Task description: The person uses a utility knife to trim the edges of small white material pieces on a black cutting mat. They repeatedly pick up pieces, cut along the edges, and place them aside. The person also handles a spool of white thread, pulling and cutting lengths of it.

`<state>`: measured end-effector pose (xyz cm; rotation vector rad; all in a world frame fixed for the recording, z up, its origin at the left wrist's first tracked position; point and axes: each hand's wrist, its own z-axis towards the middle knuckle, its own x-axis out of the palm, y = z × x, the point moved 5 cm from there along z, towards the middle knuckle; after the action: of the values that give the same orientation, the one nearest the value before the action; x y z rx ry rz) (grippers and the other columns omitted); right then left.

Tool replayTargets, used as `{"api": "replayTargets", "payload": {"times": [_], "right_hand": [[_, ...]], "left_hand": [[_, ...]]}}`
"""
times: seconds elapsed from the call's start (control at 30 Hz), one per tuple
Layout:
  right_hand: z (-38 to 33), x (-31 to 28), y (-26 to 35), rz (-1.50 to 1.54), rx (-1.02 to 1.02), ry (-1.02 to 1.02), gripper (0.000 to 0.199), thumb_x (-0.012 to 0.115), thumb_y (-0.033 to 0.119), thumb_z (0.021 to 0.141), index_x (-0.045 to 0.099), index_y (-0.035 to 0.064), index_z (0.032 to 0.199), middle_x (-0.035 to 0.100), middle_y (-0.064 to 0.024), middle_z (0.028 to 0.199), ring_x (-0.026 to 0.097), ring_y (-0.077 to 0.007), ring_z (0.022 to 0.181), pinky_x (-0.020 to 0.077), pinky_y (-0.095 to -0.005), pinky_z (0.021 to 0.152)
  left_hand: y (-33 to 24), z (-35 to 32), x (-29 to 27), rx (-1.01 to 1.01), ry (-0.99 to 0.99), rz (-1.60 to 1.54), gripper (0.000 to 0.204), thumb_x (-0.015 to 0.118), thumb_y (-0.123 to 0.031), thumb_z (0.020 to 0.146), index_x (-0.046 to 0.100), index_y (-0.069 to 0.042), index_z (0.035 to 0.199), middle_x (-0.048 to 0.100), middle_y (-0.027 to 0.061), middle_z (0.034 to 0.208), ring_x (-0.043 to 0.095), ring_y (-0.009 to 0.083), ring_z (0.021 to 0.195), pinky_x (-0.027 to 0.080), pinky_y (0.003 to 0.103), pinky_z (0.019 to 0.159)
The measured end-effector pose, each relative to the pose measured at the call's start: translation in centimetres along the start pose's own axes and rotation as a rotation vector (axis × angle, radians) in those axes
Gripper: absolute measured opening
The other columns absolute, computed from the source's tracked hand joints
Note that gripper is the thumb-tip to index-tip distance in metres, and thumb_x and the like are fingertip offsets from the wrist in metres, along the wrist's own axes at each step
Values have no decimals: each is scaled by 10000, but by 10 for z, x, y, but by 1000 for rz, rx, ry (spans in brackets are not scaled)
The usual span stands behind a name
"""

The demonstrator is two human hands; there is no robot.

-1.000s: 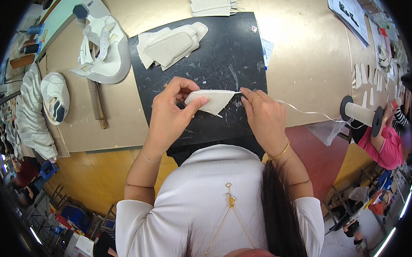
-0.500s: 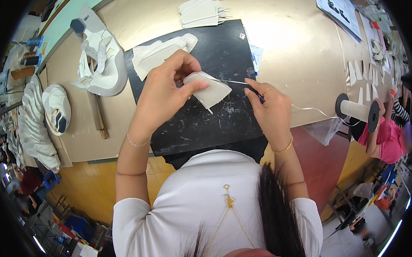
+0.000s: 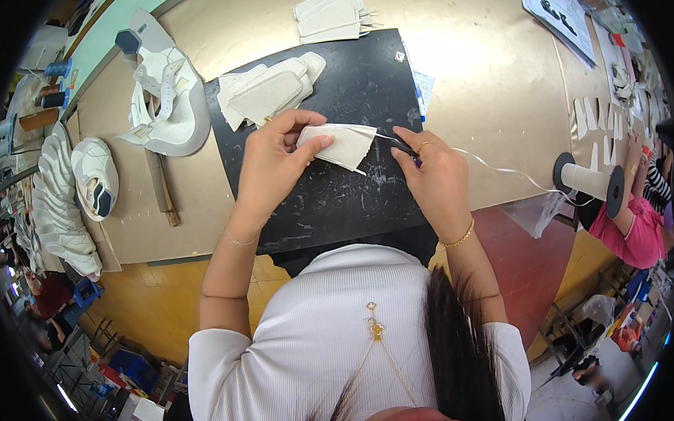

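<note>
My left hand [image 3: 278, 159] pinches an off-white shoe-upper piece [image 3: 340, 146] between thumb and fingers, above a black cutting mat [image 3: 330, 214]. White edging runs along the piece's upper edge, and a short strip end sticks out at its lower corner. My right hand [image 3: 437, 177] is closed round small dark-handled snips [image 3: 405, 146], mostly hidden by the fingers; their tip points at the piece's right corner. A narrow white tape [image 3: 504, 171] runs from behind my right hand to a spool [image 3: 584, 179]. Similar loose pieces [image 3: 268, 89] lie stacked beyond my left hand.
More off-white pieces [image 3: 334, 16] lie at the far edge. White shoe parts [image 3: 186, 104], a wooden-handled tool [image 3: 165, 192] and a sneaker [image 3: 93, 178] are on the left. A pen [image 3: 419, 101] and papers [image 3: 558, 16] lie right of the mat. Another person in pink [image 3: 633, 231] is at far right.
My left hand has lowered slightly, and the piece has turned so its edge lies flatter. My right hand has shifted a little left, bringing the snips to the piece's corner.
</note>
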<state>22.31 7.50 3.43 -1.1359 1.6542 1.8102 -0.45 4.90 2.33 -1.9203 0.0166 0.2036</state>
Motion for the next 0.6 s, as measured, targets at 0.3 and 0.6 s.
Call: {"api": "replayTargets", "payload": {"times": [0.3, 0.6], "right_hand": [[-13, -2, -4, -124, -23, 95, 372, 800, 144, 847, 726, 55, 1200, 624, -89, 1031, 662, -276, 769, 531, -380, 693], [15, 12, 1, -5, -11, 99, 286, 827, 199, 834, 718, 34, 1041, 613, -84, 948, 641, -248, 764, 520, -349, 693]], "left_hand": [[17, -31, 17, 678, -113, 797, 331, 793, -85, 817, 703, -13, 1128, 623, 153, 1250, 595, 349, 1137, 491, 448, 969], [31, -38, 35, 784, 21, 877, 420, 761, -41, 825, 669, -24, 1235, 602, 140, 1401, 566, 330, 1293, 465, 464, 1060]]}}
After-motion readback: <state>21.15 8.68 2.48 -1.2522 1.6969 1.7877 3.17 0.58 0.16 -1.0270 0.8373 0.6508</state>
